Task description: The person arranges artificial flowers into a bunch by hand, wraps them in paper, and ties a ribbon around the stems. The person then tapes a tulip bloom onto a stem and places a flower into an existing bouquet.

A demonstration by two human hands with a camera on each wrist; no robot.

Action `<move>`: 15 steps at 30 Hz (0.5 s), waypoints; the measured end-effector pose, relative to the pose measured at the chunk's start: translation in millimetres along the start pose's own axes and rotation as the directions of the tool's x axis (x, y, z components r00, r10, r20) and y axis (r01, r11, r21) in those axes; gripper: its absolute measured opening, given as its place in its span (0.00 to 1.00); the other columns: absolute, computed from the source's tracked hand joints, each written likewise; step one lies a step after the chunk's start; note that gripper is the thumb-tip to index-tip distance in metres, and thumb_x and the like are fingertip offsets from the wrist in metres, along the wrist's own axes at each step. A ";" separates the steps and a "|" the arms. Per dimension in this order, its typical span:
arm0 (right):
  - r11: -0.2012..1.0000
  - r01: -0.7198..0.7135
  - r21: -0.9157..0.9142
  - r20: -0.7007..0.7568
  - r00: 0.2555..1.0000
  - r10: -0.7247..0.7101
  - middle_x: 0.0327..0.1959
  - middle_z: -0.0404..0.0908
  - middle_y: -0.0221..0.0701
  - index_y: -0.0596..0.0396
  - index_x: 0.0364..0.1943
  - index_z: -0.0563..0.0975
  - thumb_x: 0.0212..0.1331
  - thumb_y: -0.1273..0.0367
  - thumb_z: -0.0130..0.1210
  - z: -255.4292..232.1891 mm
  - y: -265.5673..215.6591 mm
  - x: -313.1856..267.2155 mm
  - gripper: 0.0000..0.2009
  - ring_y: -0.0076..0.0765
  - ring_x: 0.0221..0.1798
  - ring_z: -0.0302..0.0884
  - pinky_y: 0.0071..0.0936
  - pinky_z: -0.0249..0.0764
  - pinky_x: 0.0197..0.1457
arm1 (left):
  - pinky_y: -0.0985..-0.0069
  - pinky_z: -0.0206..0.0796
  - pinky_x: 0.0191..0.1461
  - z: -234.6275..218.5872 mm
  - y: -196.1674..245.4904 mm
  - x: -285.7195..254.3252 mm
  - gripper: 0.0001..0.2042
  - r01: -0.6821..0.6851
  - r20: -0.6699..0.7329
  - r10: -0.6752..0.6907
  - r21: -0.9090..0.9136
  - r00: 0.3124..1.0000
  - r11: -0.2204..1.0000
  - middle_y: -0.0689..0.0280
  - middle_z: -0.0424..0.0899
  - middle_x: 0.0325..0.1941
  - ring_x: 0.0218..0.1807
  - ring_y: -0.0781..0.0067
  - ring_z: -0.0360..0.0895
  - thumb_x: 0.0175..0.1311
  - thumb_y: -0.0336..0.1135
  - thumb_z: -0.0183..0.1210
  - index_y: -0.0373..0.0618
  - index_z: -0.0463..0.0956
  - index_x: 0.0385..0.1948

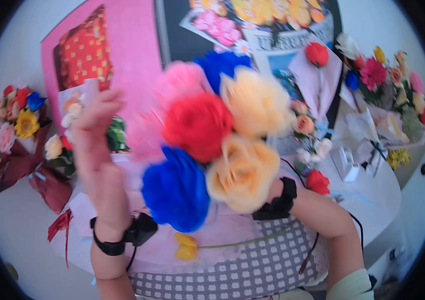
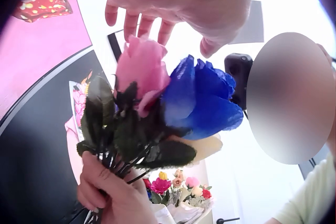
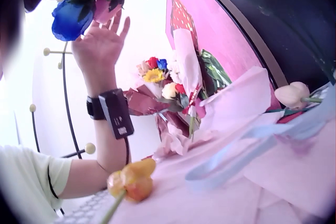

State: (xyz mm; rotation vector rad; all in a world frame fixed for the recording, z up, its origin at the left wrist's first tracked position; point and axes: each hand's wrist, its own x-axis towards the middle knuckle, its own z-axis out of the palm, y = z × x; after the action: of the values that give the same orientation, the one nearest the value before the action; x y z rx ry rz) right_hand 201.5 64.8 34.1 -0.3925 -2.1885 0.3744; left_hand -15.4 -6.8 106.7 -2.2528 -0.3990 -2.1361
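My right hand (image 2: 118,195) grips a bunch of artificial roses by their stems, raised over the table. In the head view the blooms hide most of that hand. A red rose (image 1: 197,127) sits in the middle, ringed by a blue rose (image 1: 177,187), a peach rose (image 1: 243,172), a cream rose (image 1: 257,102) and pink ones (image 1: 182,82). My left hand (image 1: 100,145) is raised beside the bunch with its fingers extended, holding nothing. In the left wrist view its fingertips come close over a pink rose (image 2: 142,71).
A yellow tulip (image 1: 186,246) lies on pink wrapping paper (image 1: 157,250) at the table's front. Light blue ribbon (image 3: 231,155) trails across the paper. Wrapped bouquets stand left, by a maroon wrapper (image 1: 50,182), and right, by a magenta flower (image 1: 372,74). A white box (image 1: 345,164) stands right.
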 end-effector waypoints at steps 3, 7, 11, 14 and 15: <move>0.999 0.027 -0.030 -0.341 0.939 -0.035 0.43 0.74 0.38 0.59 0.45 0.69 0.44 0.72 0.58 10.9 -23.8 11.1 0.20 0.37 0.45 0.74 0.28 0.69 0.48 | 0.72 0.54 0.57 0.9 -7.9 0.3 0.20 0.178 -0.084 -0.199 -0.209 0.976 0.962 0.57 0.67 0.54 0.55 0.68 0.65 0.61 0.45 0.46 0.38 0.62 0.47; 0.977 -0.027 0.211 -0.441 0.890 0.120 0.38 0.76 0.36 0.64 0.44 0.69 0.44 0.82 0.49 11.2 -44.0 20.4 0.18 0.29 0.42 0.73 0.24 0.68 0.46 | 0.71 0.58 0.56 1.1 -31.5 -20.2 0.22 0.579 0.180 -0.550 -0.213 0.815 0.787 0.61 0.66 0.55 0.53 0.67 0.67 0.58 0.39 0.51 0.38 0.62 0.52; 0.977 -0.011 0.211 -0.414 0.905 0.099 0.40 0.74 0.38 0.64 0.47 0.66 0.44 0.81 0.50 23.9 -45.2 26.2 0.21 0.32 0.45 0.72 0.25 0.67 0.48 | 0.73 0.58 0.57 6.4 -37.8 -35.6 0.27 0.791 0.398 -0.723 -0.011 0.565 0.612 0.63 0.66 0.56 0.57 0.70 0.64 0.50 0.29 0.60 0.40 0.60 0.55; 0.983 0.001 0.185 -0.331 0.942 0.062 0.42 0.73 0.40 0.62 0.55 0.57 0.43 0.81 0.51 33.1 -50.6 27.9 0.29 0.35 0.47 0.71 0.26 0.66 0.50 | 0.74 0.55 0.59 20.4 -26.5 -40.0 0.28 0.503 0.605 -0.483 0.152 0.633 0.851 0.63 0.66 0.57 0.59 0.72 0.61 0.51 0.30 0.59 0.41 0.59 0.56; 0.982 0.011 0.189 -0.327 0.944 0.053 0.42 0.73 0.40 0.62 0.55 0.57 0.43 0.81 0.51 36.8 -50.2 26.8 0.29 0.35 0.47 0.71 0.26 0.66 0.50 | 0.75 0.54 0.59 27.7 -18.4 -42.7 0.23 0.609 0.521 -0.550 0.071 0.652 0.790 0.63 0.67 0.53 0.57 0.73 0.62 0.54 0.32 0.56 0.40 0.61 0.53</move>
State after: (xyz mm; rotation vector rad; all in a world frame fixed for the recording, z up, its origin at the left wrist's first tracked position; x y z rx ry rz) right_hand 149.1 25.4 51.3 -0.3465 -1.8048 0.4868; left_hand 6.7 8.5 59.7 -3.0908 -1.2027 -1.6909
